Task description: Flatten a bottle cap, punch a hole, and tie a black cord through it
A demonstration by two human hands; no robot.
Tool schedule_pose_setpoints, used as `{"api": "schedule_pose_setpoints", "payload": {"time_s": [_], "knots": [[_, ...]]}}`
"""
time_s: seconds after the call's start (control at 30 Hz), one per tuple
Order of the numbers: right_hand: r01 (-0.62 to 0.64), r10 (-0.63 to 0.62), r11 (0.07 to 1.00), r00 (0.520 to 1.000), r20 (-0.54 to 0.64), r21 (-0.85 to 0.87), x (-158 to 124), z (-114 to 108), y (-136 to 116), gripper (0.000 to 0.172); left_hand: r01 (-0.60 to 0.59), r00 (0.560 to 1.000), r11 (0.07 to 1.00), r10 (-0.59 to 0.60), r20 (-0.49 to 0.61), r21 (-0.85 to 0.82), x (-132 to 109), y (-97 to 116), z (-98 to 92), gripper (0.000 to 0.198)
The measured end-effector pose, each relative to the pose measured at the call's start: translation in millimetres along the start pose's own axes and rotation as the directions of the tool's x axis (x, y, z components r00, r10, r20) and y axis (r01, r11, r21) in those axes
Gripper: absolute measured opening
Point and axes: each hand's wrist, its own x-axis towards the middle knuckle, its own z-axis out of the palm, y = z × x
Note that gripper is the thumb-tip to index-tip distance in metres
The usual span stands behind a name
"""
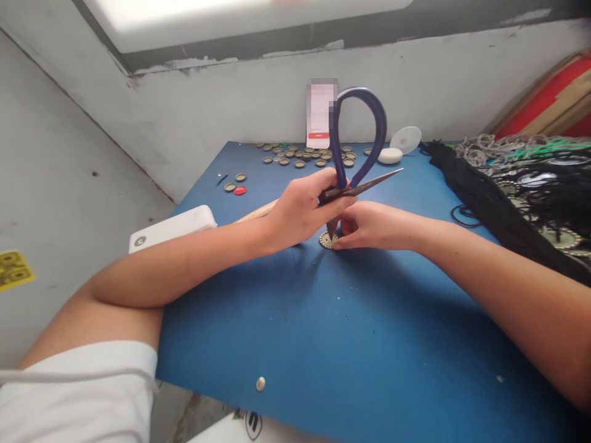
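Note:
My left hand (pixel 300 209) is closed around the pivot area of a pair of scissors (pixel 382 132) with dark blue looped handles standing upward. The blades are spread: one points right, over my right hand, while the other points down at a bottle cap (pixel 325 244). The down-pointing tip meets the cap's pale inner face; how deep it goes I cannot tell. My right hand (pixel 376 224) pinches the cap's right edge against the blue table. A dark hole or mark shows in the cap beside the blade.
Several bottle caps (pixel 300 164) lie at the table's back, with a red cap (pixel 240 191) to the left. A phone-like panel (pixel 318 117) leans on the wall. A white power bank (pixel 173 229) lies left; black cords (pixel 480 197) are heaped right. A small button-like piece (pixel 261 384) lies near the front edge.

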Motion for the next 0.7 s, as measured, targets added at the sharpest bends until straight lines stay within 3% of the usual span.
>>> {"api": "schedule_pose_setpoints", "payload": {"time_s": [0.7], "knots": [[0.054, -0.054, 0.998, 0.999, -0.005, 0.026, 9.2, 5.0, 16.1, 0.026, -0.037, 0.999, 0.99, 0.034, 0.03, 0.137, 1.4, 6.1, -0.4, 0.007]]}}
